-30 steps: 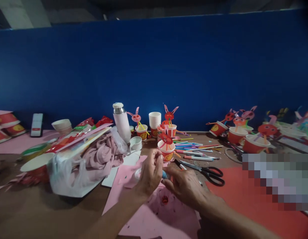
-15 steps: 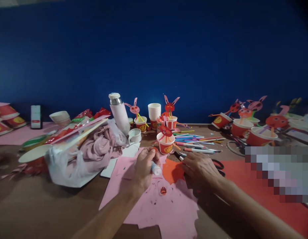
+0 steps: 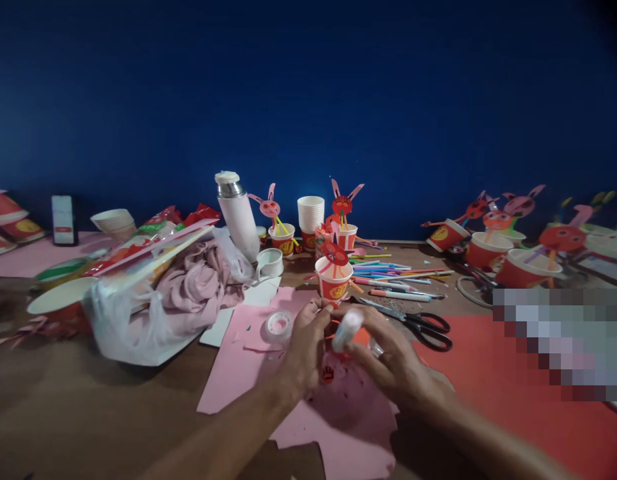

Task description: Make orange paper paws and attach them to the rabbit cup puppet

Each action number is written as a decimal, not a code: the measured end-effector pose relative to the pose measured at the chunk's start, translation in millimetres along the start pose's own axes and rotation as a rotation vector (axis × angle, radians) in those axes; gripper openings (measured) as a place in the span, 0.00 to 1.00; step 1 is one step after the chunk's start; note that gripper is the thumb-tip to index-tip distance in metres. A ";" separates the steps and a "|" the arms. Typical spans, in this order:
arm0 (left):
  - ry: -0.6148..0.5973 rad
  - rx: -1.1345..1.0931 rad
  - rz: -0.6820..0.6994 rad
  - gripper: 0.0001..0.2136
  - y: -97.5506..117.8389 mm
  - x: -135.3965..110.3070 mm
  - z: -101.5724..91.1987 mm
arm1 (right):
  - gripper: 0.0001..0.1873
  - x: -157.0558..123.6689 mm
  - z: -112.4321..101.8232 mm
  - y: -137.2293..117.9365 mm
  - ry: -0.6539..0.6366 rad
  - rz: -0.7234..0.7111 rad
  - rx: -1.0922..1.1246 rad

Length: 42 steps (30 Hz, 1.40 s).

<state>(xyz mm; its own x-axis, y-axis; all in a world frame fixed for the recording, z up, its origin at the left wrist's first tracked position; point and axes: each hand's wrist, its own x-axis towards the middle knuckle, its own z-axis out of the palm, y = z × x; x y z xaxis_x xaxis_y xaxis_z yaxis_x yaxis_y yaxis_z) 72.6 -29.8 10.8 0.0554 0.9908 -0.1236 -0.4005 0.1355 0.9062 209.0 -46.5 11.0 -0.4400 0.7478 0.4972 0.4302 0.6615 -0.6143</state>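
Note:
My right hand point(image 3: 396, 350) has its thumb and fingers around a small whitish tube that looks like a glue stick point(image 3: 347, 331), tilted over the pink paper point(image 3: 348, 427). My left hand point(image 3: 306, 343) is closed close beside it, fingertips together near the tube; what they pinch is hidden. Between the hands an orange paper piece point(image 3: 359, 337) partly shows. Just below lies a small red cutout with black marks point(image 3: 328, 374). A clear tape roll point(image 3: 278, 325) rests left of my left hand. Beyond the fingers stands a red-and-white paper cup point(image 3: 334, 283) with a red paper face.
Black-handled scissors point(image 3: 428, 330) lie right of my right hand, by red paper point(image 3: 493, 373). Several pens and sticks point(image 3: 393, 273) lie behind. To the left are a plastic bag point(image 3: 128, 327) and a pale thermos point(image 3: 240, 223). More decorated cups point(image 3: 488, 250) stand right.
My right hand has moved left from the scissors, which now show fully. The tube, earlier in my left hand, is now in my right. Both hands are closer together.

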 end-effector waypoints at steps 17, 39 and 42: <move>-0.224 0.230 0.102 0.05 -8.4 -9.1 -8.2 | 0.09 -4.7 7.2 20.5 0.062 0.359 0.067; -0.205 -0.173 0.043 0.08 -0.1 -14.3 -0.4 | 0.17 1.4 8.7 11.8 0.084 0.433 0.674; -0.233 -0.167 0.054 0.07 -2.1 -13.5 -0.6 | 0.23 0.2 9.8 9.5 0.004 0.561 0.829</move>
<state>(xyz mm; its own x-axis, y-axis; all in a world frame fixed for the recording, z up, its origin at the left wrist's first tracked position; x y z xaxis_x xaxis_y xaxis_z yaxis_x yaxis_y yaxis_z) 72.2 -43.4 10.4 0.2306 0.9723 0.0370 -0.5528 0.0996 0.8273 205.2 -40.6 -0.7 -0.3386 0.9409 0.0058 -0.1115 -0.0340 -0.9932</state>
